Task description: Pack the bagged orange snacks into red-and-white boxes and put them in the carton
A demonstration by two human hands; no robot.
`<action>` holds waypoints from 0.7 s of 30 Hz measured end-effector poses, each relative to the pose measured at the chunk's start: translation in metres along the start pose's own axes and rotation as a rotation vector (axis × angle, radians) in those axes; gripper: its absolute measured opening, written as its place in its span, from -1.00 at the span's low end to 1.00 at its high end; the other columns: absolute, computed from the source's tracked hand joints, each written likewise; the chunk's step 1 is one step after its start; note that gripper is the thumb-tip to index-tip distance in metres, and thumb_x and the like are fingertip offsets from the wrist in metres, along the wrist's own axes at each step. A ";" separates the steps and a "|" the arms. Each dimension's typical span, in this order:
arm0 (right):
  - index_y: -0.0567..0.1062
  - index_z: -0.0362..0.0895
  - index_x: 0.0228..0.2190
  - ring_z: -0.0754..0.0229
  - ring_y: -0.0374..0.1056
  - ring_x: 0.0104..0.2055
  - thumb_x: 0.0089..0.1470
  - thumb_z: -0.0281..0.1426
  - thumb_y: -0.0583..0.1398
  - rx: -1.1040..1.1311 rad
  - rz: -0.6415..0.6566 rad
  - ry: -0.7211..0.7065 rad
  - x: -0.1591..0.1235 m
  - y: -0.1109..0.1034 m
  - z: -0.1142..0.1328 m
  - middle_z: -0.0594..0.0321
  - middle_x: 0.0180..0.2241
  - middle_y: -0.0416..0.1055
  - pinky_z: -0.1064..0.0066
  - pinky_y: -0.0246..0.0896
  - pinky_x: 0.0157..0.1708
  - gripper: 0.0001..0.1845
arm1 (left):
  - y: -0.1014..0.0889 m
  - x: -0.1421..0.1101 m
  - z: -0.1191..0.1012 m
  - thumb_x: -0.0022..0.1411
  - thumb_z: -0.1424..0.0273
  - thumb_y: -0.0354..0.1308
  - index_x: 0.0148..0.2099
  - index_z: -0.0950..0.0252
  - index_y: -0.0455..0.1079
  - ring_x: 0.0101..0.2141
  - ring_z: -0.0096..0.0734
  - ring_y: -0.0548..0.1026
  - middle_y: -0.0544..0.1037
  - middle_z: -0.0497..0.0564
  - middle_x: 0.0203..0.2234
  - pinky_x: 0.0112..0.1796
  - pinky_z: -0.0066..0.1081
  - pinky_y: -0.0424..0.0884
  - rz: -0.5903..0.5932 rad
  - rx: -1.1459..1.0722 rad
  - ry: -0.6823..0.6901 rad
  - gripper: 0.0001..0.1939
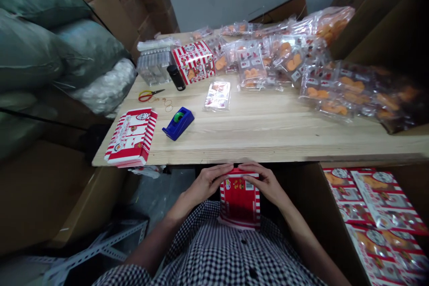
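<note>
Red and white card makes a flat box [240,201], and the left hand [206,183] and right hand [263,183] hold it just below the edge of the desk [268,143]. The fingers curl closed over its top. On the desk lie a blue tape holder [178,123], red scissors [151,94], a pile of flat striped boxes [131,136] and clear bags of orange shapes [335,94].
</note>
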State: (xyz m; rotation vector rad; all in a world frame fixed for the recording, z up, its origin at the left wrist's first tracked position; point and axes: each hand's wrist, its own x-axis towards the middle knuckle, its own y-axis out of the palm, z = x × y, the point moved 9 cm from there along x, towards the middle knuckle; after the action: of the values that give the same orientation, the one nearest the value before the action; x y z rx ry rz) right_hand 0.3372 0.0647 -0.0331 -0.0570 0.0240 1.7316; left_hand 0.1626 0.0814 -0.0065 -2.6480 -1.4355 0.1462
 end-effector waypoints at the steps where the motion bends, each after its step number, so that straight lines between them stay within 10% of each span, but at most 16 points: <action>1: 0.67 0.08 -0.18 -0.05 0.40 0.04 0.11 -0.25 0.33 -0.005 -0.017 -0.013 0.002 0.001 0.001 0.16 -0.10 0.57 0.05 0.23 0.13 -0.79 | -0.001 0.000 0.000 0.29 0.38 0.17 0.10 0.09 0.51 0.13 -0.13 0.47 0.54 0.04 0.09 0.22 -0.07 0.27 0.010 -0.001 -0.003 -0.65; 4: 0.68 0.06 -0.20 -0.06 0.43 -0.02 0.15 -0.24 0.29 -0.044 -0.034 -0.046 0.007 0.002 0.007 0.12 -0.16 0.58 0.06 0.28 0.06 -0.80 | -0.033 0.008 -0.004 0.26 0.36 0.21 0.10 0.11 0.52 0.11 -0.11 0.47 0.56 0.06 0.06 0.20 -0.10 0.27 -0.028 0.035 -0.006 -0.65; 9: 0.68 0.08 -0.19 -0.08 0.45 -0.05 0.14 -0.22 0.29 -0.065 -0.001 -0.051 0.011 -0.003 0.013 0.11 -0.14 0.57 0.07 0.32 0.00 -0.79 | -0.206 0.006 0.001 0.17 0.35 0.26 -0.07 0.21 0.52 0.04 -0.17 0.45 0.58 0.07 -0.07 0.10 -0.25 0.30 -0.787 0.234 -0.134 -0.75; 12: 0.68 0.10 -0.20 -0.09 0.44 -0.03 0.13 -0.20 0.29 -0.057 0.008 -0.042 0.010 -0.002 0.010 0.10 -0.14 0.56 0.09 0.34 -0.01 -0.79 | -0.267 0.013 0.021 0.05 0.35 0.31 -0.32 0.28 0.49 -0.08 -0.15 0.46 0.58 0.06 -0.30 -0.06 -0.29 0.36 -0.821 0.226 -0.240 -0.86; 16: 0.68 0.11 -0.20 -0.12 0.43 0.00 0.11 -0.20 0.30 -0.083 -0.014 -0.040 0.008 -0.006 0.006 0.08 -0.12 0.56 0.10 0.36 -0.02 -0.79 | -0.284 0.026 0.052 -0.09 0.31 0.39 -0.51 0.32 0.45 -0.44 -0.30 0.44 0.47 -0.03 -0.62 -0.35 -0.38 0.35 -0.666 0.119 -0.359 -0.78; 21: 0.68 0.10 -0.20 -0.12 0.42 0.03 0.12 -0.20 0.28 -0.128 -0.022 -0.043 0.003 -0.015 0.005 0.10 -0.09 0.55 0.10 0.34 0.03 -0.78 | -0.279 0.030 0.067 -0.21 0.27 0.47 -0.52 0.36 0.48 -0.44 -0.34 0.48 0.61 0.10 -0.44 -0.36 -0.36 0.41 -0.604 -0.044 -0.368 -0.70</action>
State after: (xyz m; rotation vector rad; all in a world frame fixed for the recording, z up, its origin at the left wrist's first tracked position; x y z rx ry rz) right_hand 0.3511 0.0707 -0.0280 -0.1134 -0.1185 1.7105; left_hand -0.0617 0.2615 -0.0295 -2.1606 -2.2983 0.5594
